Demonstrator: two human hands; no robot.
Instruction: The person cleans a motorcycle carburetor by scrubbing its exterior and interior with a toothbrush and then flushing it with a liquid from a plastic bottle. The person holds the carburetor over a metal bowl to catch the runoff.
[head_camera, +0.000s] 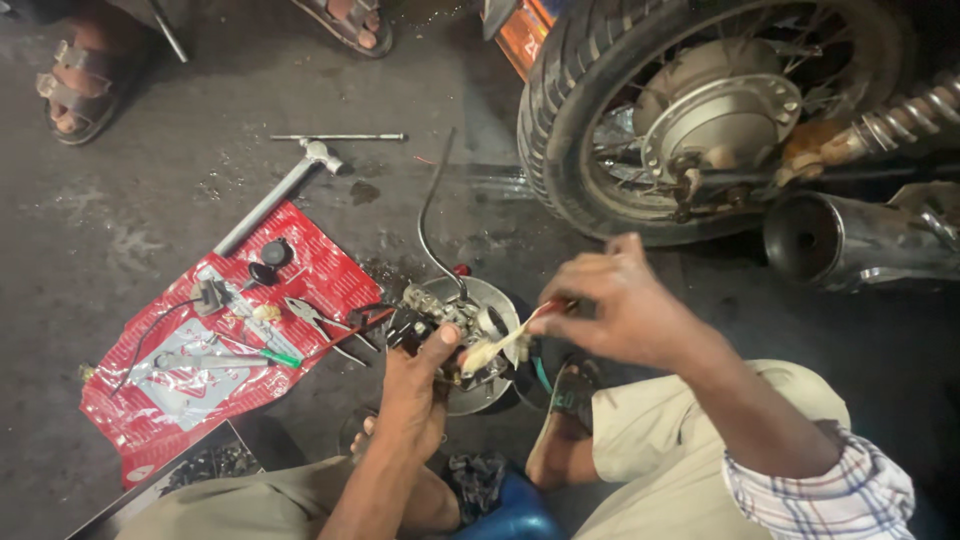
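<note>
My left hand (415, 395) grips a small metal engine part, a carburettor (440, 312), over a round metal bowl (497, 300) on the floor. My right hand (620, 300) holds a worn brush (500, 345) with a red-and-white handle, its pale bristles touching the part. A thin black cable (428, 215) rises from the part toward the rear.
A red plastic sheet (330, 262) at left carries pliers (318, 320), a green-handled tool (262, 352) and small parts. A T-handle wrench (290, 180) lies beyond it. A motorcycle rear wheel (560, 110) and exhaust pipe (850, 240) stand at right. Another person's sandalled feet (80, 85) are at the top left.
</note>
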